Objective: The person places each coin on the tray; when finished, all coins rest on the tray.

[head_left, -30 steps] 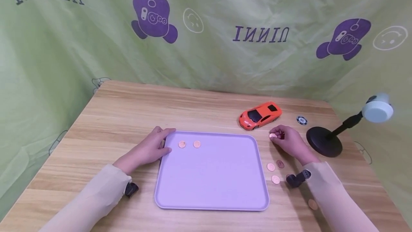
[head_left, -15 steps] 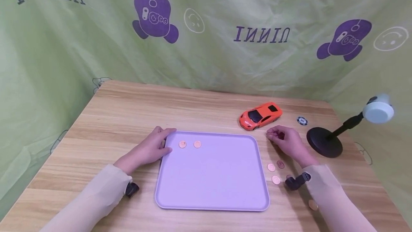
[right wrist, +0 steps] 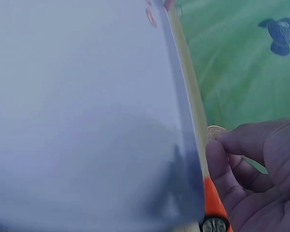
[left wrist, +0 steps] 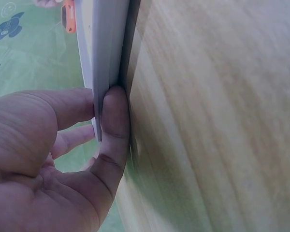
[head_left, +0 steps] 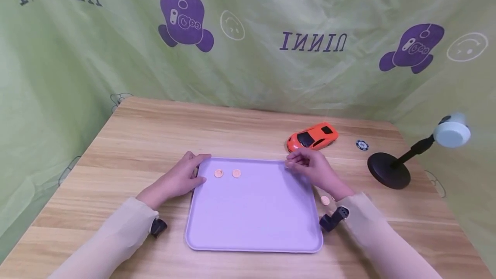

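My left hand grips the upper left corner of a lilac tray. In the left wrist view, its fingers pinch the tray rim from both sides. My right hand is over the tray's upper right corner and pinches a copper coin between thumb and fingertips. Two copper coins, one on the left and one beside it, lie flat near the tray's upper left. Another coin lies on the table right of the tray, partly under my right forearm's reach.
Just behind my right hand stands an orange toy car. Farther right lie a dark blue and white poker chip and a stand with a black round base and pale head. A green printed curtain hangs behind the wooden table.
My right hand has carried the coin left, from the table beside the car to over the tray's upper right corner. My left hand has stayed on the tray.
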Demonstrator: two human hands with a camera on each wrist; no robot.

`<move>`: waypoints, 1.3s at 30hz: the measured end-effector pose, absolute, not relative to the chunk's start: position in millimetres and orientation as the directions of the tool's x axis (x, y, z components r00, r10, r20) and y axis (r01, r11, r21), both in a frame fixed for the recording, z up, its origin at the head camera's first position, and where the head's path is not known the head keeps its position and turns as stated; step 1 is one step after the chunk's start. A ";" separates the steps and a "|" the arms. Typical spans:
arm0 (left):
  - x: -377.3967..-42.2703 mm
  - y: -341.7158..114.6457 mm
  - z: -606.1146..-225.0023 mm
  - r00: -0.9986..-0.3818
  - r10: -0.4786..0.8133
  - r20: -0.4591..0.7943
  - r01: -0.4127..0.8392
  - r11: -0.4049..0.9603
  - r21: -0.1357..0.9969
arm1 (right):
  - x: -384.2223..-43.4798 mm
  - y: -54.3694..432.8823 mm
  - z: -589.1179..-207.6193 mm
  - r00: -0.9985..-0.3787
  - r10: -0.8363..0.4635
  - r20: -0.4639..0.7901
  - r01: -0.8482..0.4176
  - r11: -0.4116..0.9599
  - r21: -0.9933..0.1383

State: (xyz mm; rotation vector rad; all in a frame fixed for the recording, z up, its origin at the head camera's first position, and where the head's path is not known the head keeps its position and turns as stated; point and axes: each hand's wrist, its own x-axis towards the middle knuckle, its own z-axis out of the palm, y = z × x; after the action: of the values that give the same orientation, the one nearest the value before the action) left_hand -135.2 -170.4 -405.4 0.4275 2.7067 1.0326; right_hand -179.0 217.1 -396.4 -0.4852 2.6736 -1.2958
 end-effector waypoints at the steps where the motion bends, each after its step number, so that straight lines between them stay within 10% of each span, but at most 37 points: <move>1: -135.6 -170.5 -405.4 -0.936 0.341 -0.092 0.194 0.713 0.674 | -179.1 210.0 -397.4 -0.934 -0.355 0.030 -0.238 0.561 -0.793; 39: -134.2 -171.4 -404.9 -0.937 0.343 -0.073 0.202 0.700 0.685 | -170.5 122.4 -400.6 -0.864 -0.503 -0.035 -0.333 0.621 -0.710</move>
State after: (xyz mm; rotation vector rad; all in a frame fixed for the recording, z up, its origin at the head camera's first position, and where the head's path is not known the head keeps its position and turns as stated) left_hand -134.2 -171.4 -404.9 0.4397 2.7128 1.0593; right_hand -170.5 122.4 -400.6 -0.6861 2.6152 -1.0755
